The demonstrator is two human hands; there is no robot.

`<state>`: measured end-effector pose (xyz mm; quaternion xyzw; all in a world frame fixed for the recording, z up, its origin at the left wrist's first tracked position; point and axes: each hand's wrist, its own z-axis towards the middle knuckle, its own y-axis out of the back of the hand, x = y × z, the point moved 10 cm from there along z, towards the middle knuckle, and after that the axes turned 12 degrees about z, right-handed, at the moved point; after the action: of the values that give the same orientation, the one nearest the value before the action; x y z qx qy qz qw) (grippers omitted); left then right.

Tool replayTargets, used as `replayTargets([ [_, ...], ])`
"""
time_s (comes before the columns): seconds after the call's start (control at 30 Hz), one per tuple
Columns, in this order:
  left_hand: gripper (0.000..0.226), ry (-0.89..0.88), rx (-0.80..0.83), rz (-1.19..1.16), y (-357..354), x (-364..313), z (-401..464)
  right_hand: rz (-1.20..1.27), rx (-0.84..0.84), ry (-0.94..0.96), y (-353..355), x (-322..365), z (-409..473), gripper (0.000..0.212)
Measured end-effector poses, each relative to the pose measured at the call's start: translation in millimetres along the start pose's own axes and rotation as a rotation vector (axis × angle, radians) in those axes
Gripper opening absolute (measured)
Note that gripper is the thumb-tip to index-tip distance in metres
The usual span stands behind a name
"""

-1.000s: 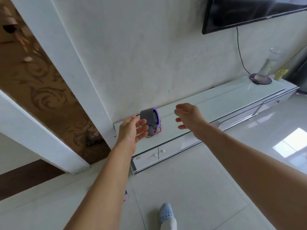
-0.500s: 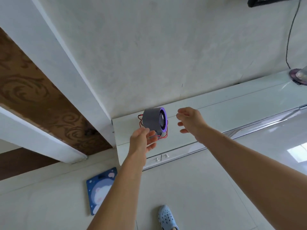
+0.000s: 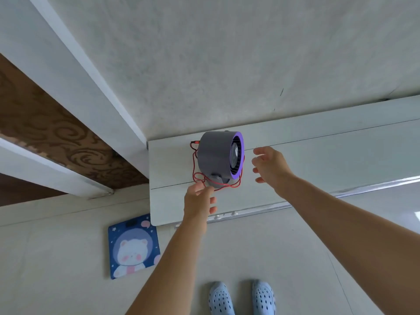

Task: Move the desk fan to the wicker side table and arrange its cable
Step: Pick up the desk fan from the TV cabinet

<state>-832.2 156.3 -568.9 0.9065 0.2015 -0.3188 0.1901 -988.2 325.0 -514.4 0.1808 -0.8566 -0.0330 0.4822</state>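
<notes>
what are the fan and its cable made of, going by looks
Fan: likely matte grey plastic, smooth moulded shell with a purple rim and slatted grille. Cable: thin red wire, probably plastic-coated, looped loosely around the base.

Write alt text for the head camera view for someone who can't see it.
Two bare hands, left hand and right hand, reach open toward a grey desk fan with a purple rim, standing amid its loose red cable on a white cabinet.
</notes>
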Motion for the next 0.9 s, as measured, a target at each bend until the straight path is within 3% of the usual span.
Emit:
replayTargets([
  [0.27,0.095,0.034,-0.144,0.172,-33,55,72,-0.116,0.003,0.030,-14,-60,75,0.048],
  [0.43,0.104,-0.161,-0.248,0.118,-51,46,94,-0.154,-0.004,0.069,-17,-86,108,0.061],
  [0.57,0.112,-0.186,-0.365,0.103,-61,44,116,-0.203,0.019,0.109,-23,-97,128,0.064],
  [0.73,0.077,-0.242,-0.478,0.062,-62,46,136,-0.231,0.093,0.123,-36,-103,142,0.061],
  [0.9,0.057,-0.397,-0.556,0.271,-53,37,134,-0.271,0.168,0.211,-51,-97,145,0.057],
])
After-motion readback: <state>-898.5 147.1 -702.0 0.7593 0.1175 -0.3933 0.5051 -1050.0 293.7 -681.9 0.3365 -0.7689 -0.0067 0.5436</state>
